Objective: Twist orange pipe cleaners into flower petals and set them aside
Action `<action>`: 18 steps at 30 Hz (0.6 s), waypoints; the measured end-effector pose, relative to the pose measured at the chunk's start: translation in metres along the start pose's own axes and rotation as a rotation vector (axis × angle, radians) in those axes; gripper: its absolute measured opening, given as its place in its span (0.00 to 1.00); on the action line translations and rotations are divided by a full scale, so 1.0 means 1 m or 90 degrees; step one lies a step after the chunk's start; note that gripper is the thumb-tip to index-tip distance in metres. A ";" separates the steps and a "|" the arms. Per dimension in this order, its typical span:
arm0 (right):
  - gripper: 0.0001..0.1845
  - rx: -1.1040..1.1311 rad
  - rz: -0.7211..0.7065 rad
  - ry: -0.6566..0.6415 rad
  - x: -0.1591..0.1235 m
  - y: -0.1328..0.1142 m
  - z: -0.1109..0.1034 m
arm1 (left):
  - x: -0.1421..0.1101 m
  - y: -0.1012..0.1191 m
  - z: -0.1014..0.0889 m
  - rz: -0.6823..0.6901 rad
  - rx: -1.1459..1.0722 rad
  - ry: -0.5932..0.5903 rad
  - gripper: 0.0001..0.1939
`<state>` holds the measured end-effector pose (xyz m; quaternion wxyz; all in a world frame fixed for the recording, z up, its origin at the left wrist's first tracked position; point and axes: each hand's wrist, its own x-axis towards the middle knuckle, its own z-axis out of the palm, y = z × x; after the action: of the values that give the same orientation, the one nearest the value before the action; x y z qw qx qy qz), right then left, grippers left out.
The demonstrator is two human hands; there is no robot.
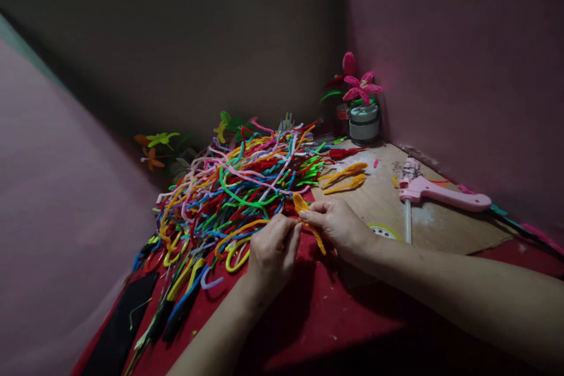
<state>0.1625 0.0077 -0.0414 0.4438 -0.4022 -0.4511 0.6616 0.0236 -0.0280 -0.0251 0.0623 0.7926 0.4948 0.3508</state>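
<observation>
Between my hands is an orange pipe-cleaner petal (301, 202), its wide end up and its tail hanging below my fingers. My right hand (342, 227) pinches it near the middle with thumb and forefinger. Close against it, my left hand (274, 245) has its fingers pressed together, the tips meeting those of the right hand; what they hold is hidden. Two similar orange petals (346, 179) lie on the board beyond my right hand. A large heap of coloured pipe cleaners (247, 170) spreads just past my left hand.
A pink glue gun (440, 192) lies on the brown board (453, 235) at the right. Behind stands a grey pot (363, 123) with a pink pipe-cleaner flower (362, 88). Yellow-handled pliers (185, 285) and a black flat object (118, 329) rest on the red cloth (282, 329). Walls enclose the back.
</observation>
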 end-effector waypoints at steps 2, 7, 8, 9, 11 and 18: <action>0.14 -0.004 -0.008 -0.002 -0.001 0.000 0.001 | -0.001 0.002 -0.001 0.019 0.027 0.023 0.07; 0.14 0.065 -0.020 -0.008 -0.004 -0.005 0.001 | 0.002 0.006 -0.003 -0.217 -0.182 0.069 0.10; 0.13 0.094 -0.012 -0.007 -0.004 -0.006 0.001 | 0.003 0.006 -0.002 -0.284 -0.266 0.063 0.10; 0.13 0.128 -0.003 -0.005 -0.004 -0.007 0.001 | 0.005 0.006 -0.001 -0.339 -0.350 0.046 0.10; 0.12 0.197 0.017 -0.009 -0.003 -0.009 0.001 | 0.007 0.007 0.002 -0.414 -0.498 -0.029 0.11; 0.13 0.286 0.014 -0.013 -0.002 -0.007 0.004 | 0.004 0.012 0.012 -0.496 -0.687 -0.172 0.10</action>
<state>0.1608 0.0067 -0.0340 0.5104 -0.2916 -0.2921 0.7544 0.0408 -0.0278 -0.0262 0.6323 0.4514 0.4878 0.3981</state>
